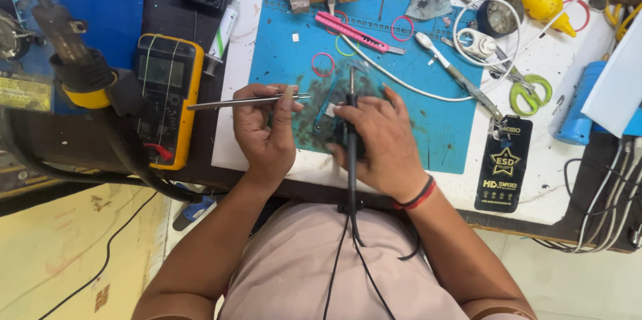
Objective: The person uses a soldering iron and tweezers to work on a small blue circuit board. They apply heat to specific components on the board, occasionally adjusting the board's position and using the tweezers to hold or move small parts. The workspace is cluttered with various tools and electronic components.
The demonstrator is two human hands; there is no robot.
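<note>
Holding station at frame centre: left hand (pixel 264 129) pinching metal tweezers (pixel 244 101) (tips pointing right); right hand (pixel 374 139) clenched around black soldering iron (pixel 351 129), tip up, over the blue work mat (pixel 441 126). Yellow multimeter (pixel 167 102) left; green-handled scissors (pixel 528 92) upper right.

I see my left hand (pixel 264 129) pinching thin metal tweezers (pixel 247 100) that lie flat. My right hand (pixel 374 139) grips a black soldering iron (pixel 351 119), tip pointing away, over the blue mat (pixel 441 126). A yellow meter (pixel 167 99) sits to the left.
</note>
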